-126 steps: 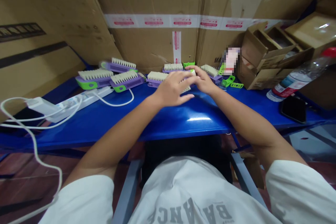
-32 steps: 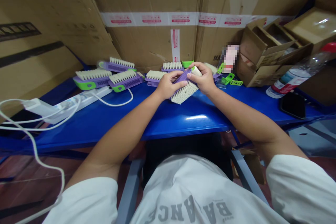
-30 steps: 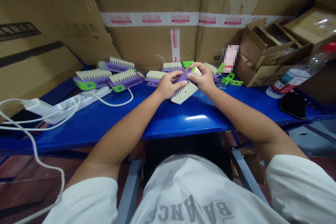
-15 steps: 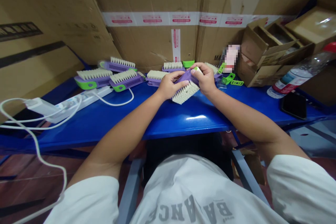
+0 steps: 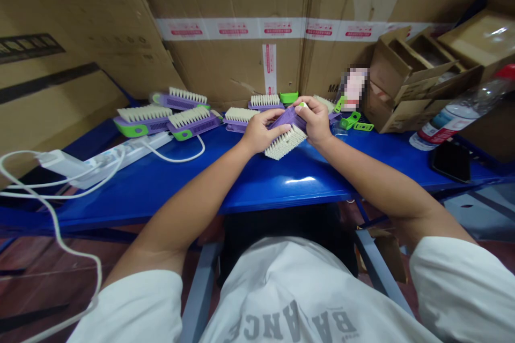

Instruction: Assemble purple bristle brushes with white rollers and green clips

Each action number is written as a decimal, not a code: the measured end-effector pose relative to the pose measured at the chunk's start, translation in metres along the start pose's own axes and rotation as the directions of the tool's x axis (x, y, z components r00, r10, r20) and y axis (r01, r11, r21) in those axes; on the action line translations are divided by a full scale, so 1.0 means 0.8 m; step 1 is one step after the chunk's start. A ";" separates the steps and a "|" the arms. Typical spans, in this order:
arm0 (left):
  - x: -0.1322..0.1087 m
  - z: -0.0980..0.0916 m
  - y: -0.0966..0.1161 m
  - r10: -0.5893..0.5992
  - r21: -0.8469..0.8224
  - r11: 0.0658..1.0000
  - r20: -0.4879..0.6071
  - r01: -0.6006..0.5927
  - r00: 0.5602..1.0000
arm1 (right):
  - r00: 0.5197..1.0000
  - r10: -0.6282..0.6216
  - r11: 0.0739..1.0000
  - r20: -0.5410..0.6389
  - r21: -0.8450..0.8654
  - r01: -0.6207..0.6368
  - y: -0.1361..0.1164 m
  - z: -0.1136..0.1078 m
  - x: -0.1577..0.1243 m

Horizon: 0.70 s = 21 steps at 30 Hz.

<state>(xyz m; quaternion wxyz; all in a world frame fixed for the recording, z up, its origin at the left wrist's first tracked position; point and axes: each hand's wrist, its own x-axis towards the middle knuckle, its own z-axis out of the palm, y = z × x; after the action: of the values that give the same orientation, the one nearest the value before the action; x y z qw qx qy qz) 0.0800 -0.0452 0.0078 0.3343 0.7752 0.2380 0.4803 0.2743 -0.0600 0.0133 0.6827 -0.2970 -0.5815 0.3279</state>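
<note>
A purple scrub brush [image 5: 286, 143] with cream bristles is held between my two hands above the blue table, tilted, bristles facing toward me. My left hand [image 5: 261, 131] is closed around its left end, thumb lying along the base of the bristles. My right hand [image 5: 316, 118] is closed at its right end, thumb and fingers pinched at the upper corner. A small white and green bit [image 5: 302, 105] shows at the right thumb; I cannot make out what it is. Behind the hands are a brush [image 5: 265, 101] and a green end piece [image 5: 288, 97].
Several more brushes [image 5: 145, 118] lie at the back left of the blue table [image 5: 257, 187]. A white power strip [image 5: 120, 158] with cables is at the left. Green clips [image 5: 352, 120], open cartons [image 5: 402, 77], a bottle [image 5: 446, 118] and a phone [image 5: 450, 161] are on the right.
The brush has turned very slightly in my hands, and less of the white bit shows at the right thumb. Both hands remain in nearly the same place.
</note>
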 end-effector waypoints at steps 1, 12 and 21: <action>0.000 0.000 0.000 -0.001 0.008 1.000 -0.001 0.001 1.000 | 1.000 0.006 1.000 0.006 0.001 -0.006 -0.001 0.000 0.000; -0.001 -0.001 -0.004 0.023 0.025 0.999 -0.013 -0.023 1.000 | 0.998 -0.021 1.000 0.067 0.001 0.021 -0.002 -0.005 0.003; -0.002 0.001 -0.001 0.049 0.035 0.998 -0.025 -0.048 0.999 | 0.998 -0.057 0.995 -0.010 -0.077 0.057 -0.006 -0.003 0.003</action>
<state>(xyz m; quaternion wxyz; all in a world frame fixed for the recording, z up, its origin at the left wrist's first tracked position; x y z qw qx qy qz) 0.0802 -0.0457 0.0061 0.3063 0.7801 0.2317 0.4939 0.2773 -0.0611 0.0181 0.6833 -0.3083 -0.5979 0.2839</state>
